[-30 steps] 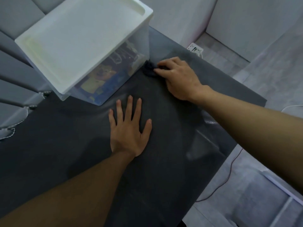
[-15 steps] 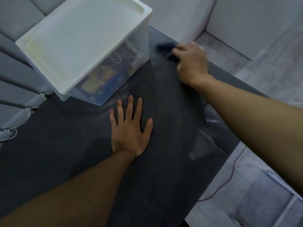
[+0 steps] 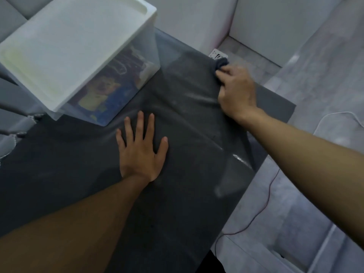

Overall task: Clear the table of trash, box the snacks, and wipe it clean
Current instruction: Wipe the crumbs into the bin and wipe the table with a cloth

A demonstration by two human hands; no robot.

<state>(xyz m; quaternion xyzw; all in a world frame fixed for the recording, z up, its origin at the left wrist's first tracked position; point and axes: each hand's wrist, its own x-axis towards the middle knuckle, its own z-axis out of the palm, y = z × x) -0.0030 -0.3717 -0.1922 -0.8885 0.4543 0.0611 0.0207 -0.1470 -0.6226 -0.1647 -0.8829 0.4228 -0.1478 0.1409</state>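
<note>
1 dark bunched cloth (image 3: 221, 63) in right hand (image 3: 237, 93)

Dark table (image 3: 82, 174) w/ lidded box (image 3: 78, 62), cloth (image 3: 221, 63).

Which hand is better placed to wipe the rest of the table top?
Right. The right hand grips the dark cloth at the far edge of the table, so it can sweep back across. The left hand lies flat and empty on it near the box.
</note>
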